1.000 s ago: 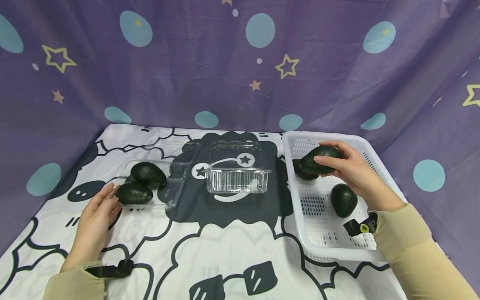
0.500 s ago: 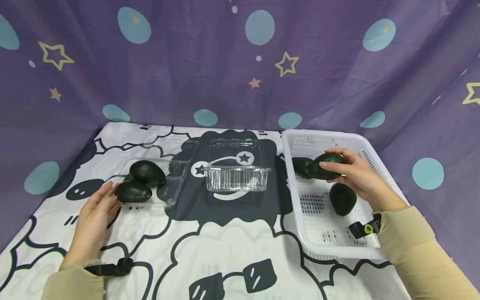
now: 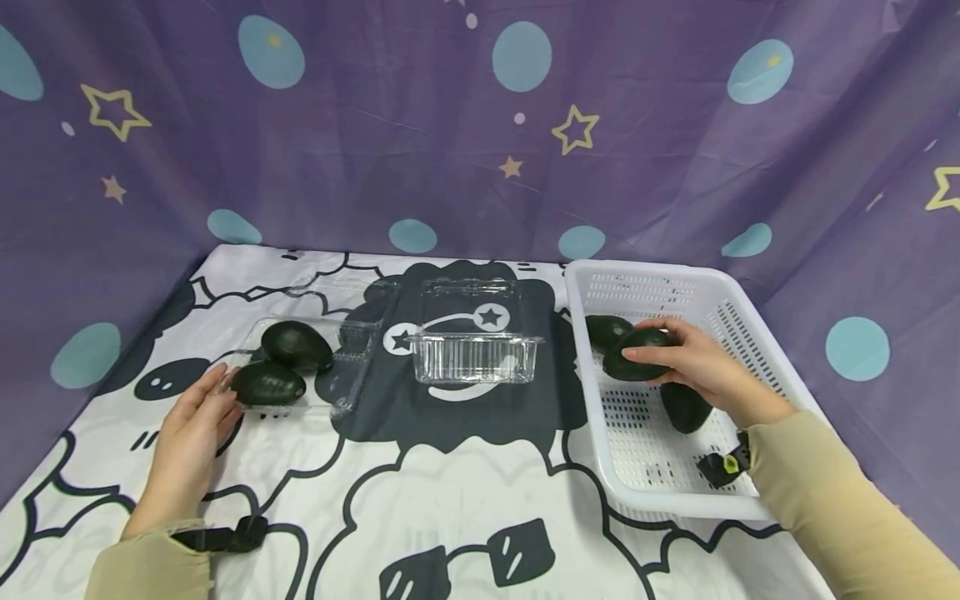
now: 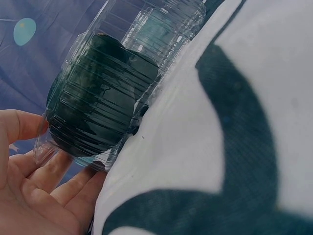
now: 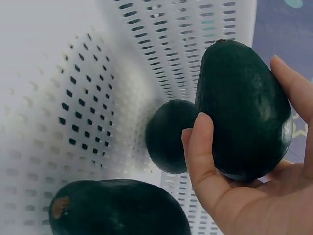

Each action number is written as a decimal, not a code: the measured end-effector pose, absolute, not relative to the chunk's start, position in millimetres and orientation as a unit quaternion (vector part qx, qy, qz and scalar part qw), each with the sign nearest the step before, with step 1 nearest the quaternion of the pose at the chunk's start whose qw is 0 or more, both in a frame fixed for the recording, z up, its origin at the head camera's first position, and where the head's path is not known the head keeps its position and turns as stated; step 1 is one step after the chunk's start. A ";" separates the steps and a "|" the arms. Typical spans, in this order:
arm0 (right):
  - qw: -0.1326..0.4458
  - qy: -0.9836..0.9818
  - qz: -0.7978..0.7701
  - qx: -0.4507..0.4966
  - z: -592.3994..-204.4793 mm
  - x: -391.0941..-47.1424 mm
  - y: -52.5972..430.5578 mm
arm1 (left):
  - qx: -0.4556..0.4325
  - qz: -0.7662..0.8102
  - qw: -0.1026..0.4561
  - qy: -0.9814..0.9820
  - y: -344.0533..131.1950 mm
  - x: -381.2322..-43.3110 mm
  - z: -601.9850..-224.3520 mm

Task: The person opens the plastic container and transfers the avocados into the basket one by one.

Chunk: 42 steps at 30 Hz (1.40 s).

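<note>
My left hand (image 3: 187, 429) pinches the left rim of a clear plastic clamshell container (image 4: 117, 29), its thumb on the rim and its fingers round the outer side. Inside that container lie two dark green avocados, the nearer avocado (image 3: 267, 383) beside my fingers and the farther avocado (image 3: 297, 346) behind it. Over the white basket (image 3: 596, 450) my right hand (image 3: 701, 367) grips another avocado (image 5: 242, 112) between thumb and fingers. Two more avocados sit in the basket: one avocado (image 3: 606, 332) near its left wall, and one avocado (image 3: 684, 408) partly hidden under my hand.
A second clear clamshell container (image 3: 474, 358) stands lid raised in the middle of the table. The patterned white cloth (image 3: 450, 475) covers the tabletop. A purple curtain (image 3: 420, 183) hangs along the back and sides.
My right hand has moved the held avocado lower and nearer to me within the basket, now partly covering the avocado at the right. The left hand stays at the container's rim.
</note>
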State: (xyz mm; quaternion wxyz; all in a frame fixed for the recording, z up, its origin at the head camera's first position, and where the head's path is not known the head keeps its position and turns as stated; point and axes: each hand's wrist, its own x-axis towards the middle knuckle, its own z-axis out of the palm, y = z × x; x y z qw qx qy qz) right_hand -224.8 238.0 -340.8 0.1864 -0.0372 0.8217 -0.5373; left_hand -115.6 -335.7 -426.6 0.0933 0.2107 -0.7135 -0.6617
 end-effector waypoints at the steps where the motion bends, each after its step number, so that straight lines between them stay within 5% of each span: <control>1: 0.188 0.826 -0.531 -0.035 -341.8 -224.7 237.4 | 0.210 -0.664 0.093 -0.711 -335.8 -115.6 -426.8; 42: 0.260 0.862 -0.434 -0.040 -362.5 -223.9 229.8 | 0.220 -0.648 0.090 -0.724 -332.9 -116.1 -424.1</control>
